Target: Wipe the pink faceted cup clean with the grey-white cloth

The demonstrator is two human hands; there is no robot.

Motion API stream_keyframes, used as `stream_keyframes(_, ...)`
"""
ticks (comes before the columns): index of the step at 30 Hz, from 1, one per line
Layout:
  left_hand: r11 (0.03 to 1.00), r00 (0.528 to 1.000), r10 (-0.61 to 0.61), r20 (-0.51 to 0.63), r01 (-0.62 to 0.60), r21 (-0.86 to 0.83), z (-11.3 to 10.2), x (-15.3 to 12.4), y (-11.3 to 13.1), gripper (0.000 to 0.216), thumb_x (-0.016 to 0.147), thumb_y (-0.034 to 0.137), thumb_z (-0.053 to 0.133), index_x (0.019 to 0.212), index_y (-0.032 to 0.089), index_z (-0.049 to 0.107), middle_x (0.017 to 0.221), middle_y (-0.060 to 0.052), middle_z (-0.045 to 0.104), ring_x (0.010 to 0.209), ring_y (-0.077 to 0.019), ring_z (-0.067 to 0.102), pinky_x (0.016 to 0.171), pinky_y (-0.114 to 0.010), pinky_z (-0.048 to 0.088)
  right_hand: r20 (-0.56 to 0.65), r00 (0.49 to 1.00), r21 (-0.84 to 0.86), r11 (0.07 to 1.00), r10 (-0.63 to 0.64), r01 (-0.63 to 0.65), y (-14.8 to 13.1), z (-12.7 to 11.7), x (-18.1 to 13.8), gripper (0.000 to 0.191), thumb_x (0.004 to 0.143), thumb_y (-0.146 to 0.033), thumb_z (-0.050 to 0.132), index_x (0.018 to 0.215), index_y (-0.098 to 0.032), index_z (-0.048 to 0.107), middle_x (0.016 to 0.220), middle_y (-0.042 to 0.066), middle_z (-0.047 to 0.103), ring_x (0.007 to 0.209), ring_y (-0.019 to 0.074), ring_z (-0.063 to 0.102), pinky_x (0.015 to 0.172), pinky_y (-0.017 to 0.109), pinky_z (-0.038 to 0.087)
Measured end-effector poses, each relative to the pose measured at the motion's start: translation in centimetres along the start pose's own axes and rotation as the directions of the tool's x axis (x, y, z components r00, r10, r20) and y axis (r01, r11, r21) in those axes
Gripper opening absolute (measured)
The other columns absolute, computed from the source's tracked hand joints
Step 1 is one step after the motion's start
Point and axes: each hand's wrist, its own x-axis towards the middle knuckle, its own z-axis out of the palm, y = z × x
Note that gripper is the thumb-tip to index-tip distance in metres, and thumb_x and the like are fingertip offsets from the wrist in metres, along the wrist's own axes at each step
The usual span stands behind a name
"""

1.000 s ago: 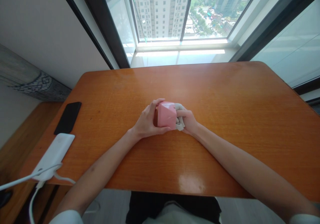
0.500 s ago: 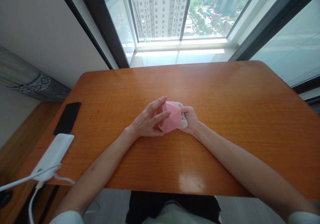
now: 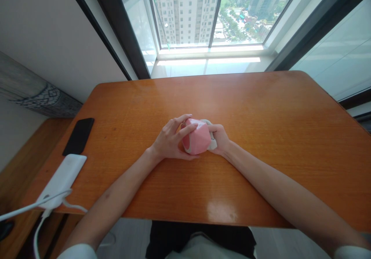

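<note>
1. The pink faceted object (image 3: 198, 138) sits between the two hands, just above the wooden table (image 3: 261, 135). Its surface is made of flat, angled planes with a soft shine, and a pale grey-white edge shows along its lower left side.
2. The left hand (image 3: 168, 141) is clasped on the object's left side: fingers curl over the top, and the thumb lies along the lower edge.
3. The right hand (image 3: 220, 139) grips the object's right side, where a whitish part (image 3: 212, 140) of it shows between the fingers; whether that is a strap or a cloth cannot be told.
4. The hands are close together, parted only by the object they both hold.
5. Well to the left of the left hand, a black phone (image 3: 79, 136) lies flat on the table, and nearer the person a white power bank (image 3: 62, 180) with a white cable (image 3: 37, 228) plugged in.
</note>
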Motion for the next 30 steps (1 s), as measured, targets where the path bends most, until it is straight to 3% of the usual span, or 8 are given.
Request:
stream_keyframes(7,0.992,0.994,-0.105,0.017,0.106,-0.061,-0.2,0.6,1.0,0.118,0.072,0.077,0.096,0.168,0.033,0.042,0.159,-0.019,0.060,0.135,-0.0397,0.074,0.110,-0.058,0.066,-0.017,1.000,-0.014,1.000,-0.003,0.002,-0.2,0.3,-0.2,0.024,0.058,-0.019,0.082,0.081,-0.014,0.078,0.063,-0.001,0.065,0.053,0.0104,0.042,0.050,0.023,0.036)
stream_keyframes(15,0.963,0.976,-0.211,0.048,0.216,-0.158,0.0,1.0,1.6,0.120,0.067,0.072,0.099,0.162,0.031,0.039,0.152,-0.017,0.061,0.128,-0.0403,0.076,0.105,-0.059,0.066,0.000,0.999,-0.029,0.999,-0.032,0.032,-0.1,0.3,-0.2,0.015,0.062,-0.018,0.078,0.076,-0.016,0.074,0.062,-0.001,0.063,0.052,0.0110,0.042,0.049,0.023,0.038)
stream_keyframes(19,0.930,0.956,-0.284,0.070,0.292,-0.223,0.1,1.2,1.8,0.117,0.065,0.069,0.100,0.158,0.030,0.039,0.145,-0.016,0.064,0.127,-0.0395,0.076,0.104,-0.057,0.065,-0.001,0.999,-0.036,0.998,-0.044,0.044,-0.1,0.4,-0.1,0.012,0.060,-0.017,0.077,0.071,-0.016,0.073,0.059,-0.002,0.059,0.050,0.0096,0.039,0.048,0.022,0.035)
stream_keyframes(24,0.876,0.908,-0.390,0.153,0.417,-0.242,-0.4,1.4,2.1,0.107,0.070,0.072,0.097,0.153,0.029,0.044,0.135,-0.011,0.068,0.111,-0.0334,0.078,0.096,-0.050,0.065,-0.001,0.999,-0.036,0.998,-0.042,0.042,0.1,0.3,0.0,0.008,0.058,-0.017,0.074,0.066,-0.016,0.072,0.056,-0.001,0.060,0.047,0.0095,0.038,0.045,0.023,0.033)
stream_keyframes(27,0.875,0.903,-0.394,0.173,0.426,-0.229,-0.7,1.2,1.9,0.107,0.073,0.077,0.093,0.156,0.028,0.044,0.136,-0.013,0.070,0.114,-0.0351,0.078,0.101,-0.054,0.064,0.002,0.999,-0.016,0.999,-0.032,0.032,0.2,0.2,0.1,0.009,0.056,-0.016,0.074,0.065,-0.017,0.072,0.055,-0.002,0.060,0.046,0.0097,0.040,0.044,0.023,0.035)
stream_keyframes(30,0.904,0.927,-0.328,0.182,0.364,-0.224,-0.7,0.9,1.2,0.115,0.080,0.083,0.087,0.169,0.029,0.036,0.151,-0.018,0.067,0.129,-0.0412,0.076,0.111,-0.061,0.062,0.010,1.000,0.003,1.000,-0.013,0.013,0.1,0.1,0.1,0.008,0.056,-0.016,0.074,0.064,-0.016,0.072,0.055,-0.001,0.061,0.044,0.0105,0.043,0.043,0.023,0.037)
